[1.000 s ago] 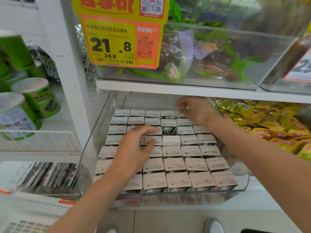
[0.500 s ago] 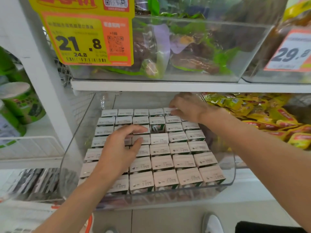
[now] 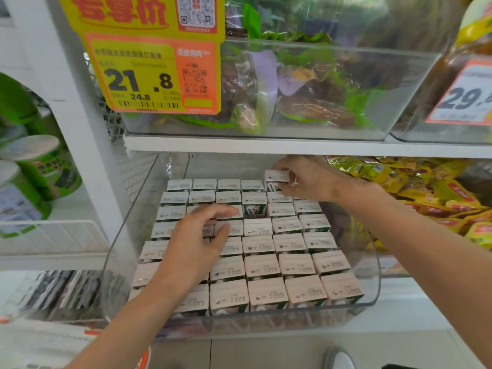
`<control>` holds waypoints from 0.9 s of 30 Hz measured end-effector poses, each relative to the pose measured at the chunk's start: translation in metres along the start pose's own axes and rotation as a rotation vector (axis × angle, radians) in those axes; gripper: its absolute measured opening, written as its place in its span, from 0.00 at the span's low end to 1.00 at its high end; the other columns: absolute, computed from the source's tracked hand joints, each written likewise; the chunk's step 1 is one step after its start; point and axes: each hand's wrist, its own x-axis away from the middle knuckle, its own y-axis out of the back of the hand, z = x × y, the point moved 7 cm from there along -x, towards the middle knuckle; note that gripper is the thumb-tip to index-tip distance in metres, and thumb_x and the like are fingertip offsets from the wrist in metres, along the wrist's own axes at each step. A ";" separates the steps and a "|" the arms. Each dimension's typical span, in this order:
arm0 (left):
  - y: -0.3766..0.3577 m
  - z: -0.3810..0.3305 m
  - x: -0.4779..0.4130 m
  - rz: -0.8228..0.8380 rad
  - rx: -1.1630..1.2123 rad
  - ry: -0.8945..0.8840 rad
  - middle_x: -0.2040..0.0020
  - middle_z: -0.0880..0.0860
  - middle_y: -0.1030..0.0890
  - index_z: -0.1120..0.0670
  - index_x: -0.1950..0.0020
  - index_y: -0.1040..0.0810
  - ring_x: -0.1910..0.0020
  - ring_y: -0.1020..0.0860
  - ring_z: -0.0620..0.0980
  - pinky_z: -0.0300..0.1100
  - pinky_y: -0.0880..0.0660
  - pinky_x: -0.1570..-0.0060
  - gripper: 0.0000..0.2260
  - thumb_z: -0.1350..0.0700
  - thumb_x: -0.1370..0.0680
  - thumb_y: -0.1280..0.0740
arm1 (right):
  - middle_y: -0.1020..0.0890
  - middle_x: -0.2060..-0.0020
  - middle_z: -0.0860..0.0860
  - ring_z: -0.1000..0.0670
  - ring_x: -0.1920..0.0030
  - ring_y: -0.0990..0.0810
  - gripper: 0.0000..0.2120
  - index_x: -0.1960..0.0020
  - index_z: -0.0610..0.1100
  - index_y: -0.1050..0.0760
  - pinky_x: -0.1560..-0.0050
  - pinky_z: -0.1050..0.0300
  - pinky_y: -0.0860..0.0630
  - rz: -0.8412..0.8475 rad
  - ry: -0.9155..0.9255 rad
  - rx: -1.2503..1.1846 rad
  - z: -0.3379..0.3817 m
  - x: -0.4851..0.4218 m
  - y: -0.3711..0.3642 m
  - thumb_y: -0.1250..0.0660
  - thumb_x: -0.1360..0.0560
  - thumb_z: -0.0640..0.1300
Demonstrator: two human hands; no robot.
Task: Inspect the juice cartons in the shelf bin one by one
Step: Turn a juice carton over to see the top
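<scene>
A clear plastic shelf bin (image 3: 371, 283) holds several rows of small juice cartons (image 3: 262, 267) with beige tops and green sides. My right hand (image 3: 311, 179) is at the bin's back right corner, shut on one juice carton (image 3: 277, 178) that sits raised above its row. My left hand (image 3: 198, 241) rests flat over the cartons in the left middle of the bin, fingers apart, holding nothing. It hides a few cartons beneath it.
A white shelf board (image 3: 266, 146) runs just above the bin, bearing a clear bin of packed snacks (image 3: 292, 97) and a yellow price tag (image 3: 149, 73). Yellow snack packs (image 3: 426, 190) lie to the right, green tubs (image 3: 40, 166) to the left.
My right hand has closed on a back-row carton and lifted it above its neighbours. My left hand stays over the cartons. The camera has shifted slightly.
</scene>
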 end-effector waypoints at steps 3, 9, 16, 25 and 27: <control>0.000 0.000 0.000 0.003 -0.009 -0.002 0.42 0.37 0.17 0.43 0.39 0.16 0.40 0.22 0.32 0.22 0.30 0.41 0.15 0.62 0.19 0.29 | 0.21 0.59 0.61 0.51 0.53 0.18 0.15 0.41 0.50 0.18 0.46 0.54 0.20 0.000 -0.101 -0.118 -0.008 -0.001 0.000 0.23 0.26 0.42; 0.000 -0.002 0.001 0.012 -0.013 -0.002 0.42 0.35 0.17 0.41 0.40 0.17 0.40 0.22 0.32 0.24 0.29 0.40 0.15 0.61 0.19 0.29 | 0.23 0.62 0.61 0.61 0.64 0.24 0.13 0.59 0.60 0.28 0.58 0.65 0.27 0.017 -0.252 -0.295 -0.019 0.010 0.006 0.25 0.24 0.54; 0.000 -0.014 0.004 0.003 -0.013 -0.060 0.37 0.36 0.20 0.40 0.33 0.21 0.36 0.24 0.33 0.35 0.27 0.31 0.18 0.57 0.19 0.28 | 0.14 0.50 0.55 0.54 0.50 0.15 0.17 0.43 0.47 0.17 0.46 0.60 0.17 -0.370 0.020 -0.451 0.024 0.085 0.033 0.21 0.30 0.36; -0.015 -0.045 0.013 0.229 0.186 -0.085 0.40 0.34 0.16 0.38 0.36 0.19 0.39 0.18 0.36 0.40 0.21 0.37 0.17 0.46 0.25 0.28 | 0.12 0.53 0.52 0.52 0.57 0.14 0.19 0.38 0.48 0.17 0.51 0.61 0.17 -0.359 -0.042 -0.922 0.060 0.128 0.003 0.19 0.27 0.41; -0.014 -0.038 0.013 0.212 0.302 -0.026 0.43 0.37 0.14 0.41 0.39 0.17 0.42 0.16 0.37 0.33 0.20 0.45 0.15 0.46 0.26 0.28 | 0.13 0.50 0.52 0.52 0.58 0.13 0.21 0.38 0.49 0.18 0.53 0.61 0.17 -0.359 -0.119 -1.068 0.059 0.127 -0.009 0.18 0.29 0.39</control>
